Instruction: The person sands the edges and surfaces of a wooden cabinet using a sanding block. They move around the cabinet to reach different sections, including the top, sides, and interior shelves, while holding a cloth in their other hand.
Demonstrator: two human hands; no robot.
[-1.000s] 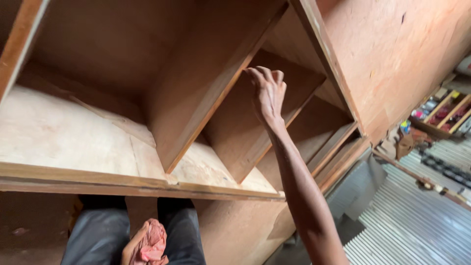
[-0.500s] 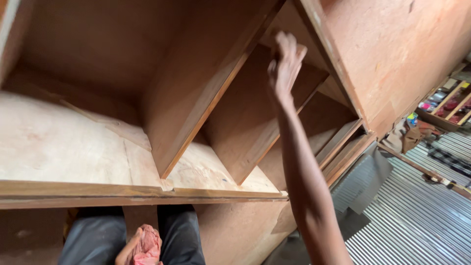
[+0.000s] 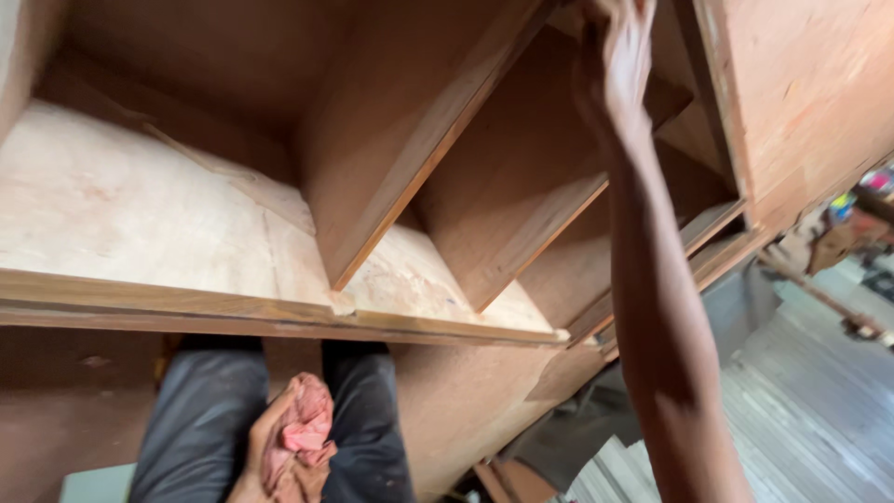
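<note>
My right hand (image 3: 615, 61) reaches up into the upper compartment of a wooden plywood cabinet (image 3: 186, 219), its fingers curled near the top edge of the frame; whether it grips anything there is hidden. My left hand (image 3: 270, 447) hangs low in front of my dark trousers (image 3: 200, 419) and is closed around a crumpled pink cloth (image 3: 303, 433). Slanted wooden dividers (image 3: 391, 149) split the cabinet into several compartments.
The cabinet's front rail (image 3: 279, 317) runs across the view above my legs. A plywood side panel (image 3: 810, 102) stands at the right. Corrugated metal sheeting (image 3: 810, 410) covers the floor at the lower right, with blurred coloured items (image 3: 857, 214) beyond.
My right hand has risen from the middle divider to the upper compartment near the frame's top. The view has shifted. My left hand still holds the cloth.
</note>
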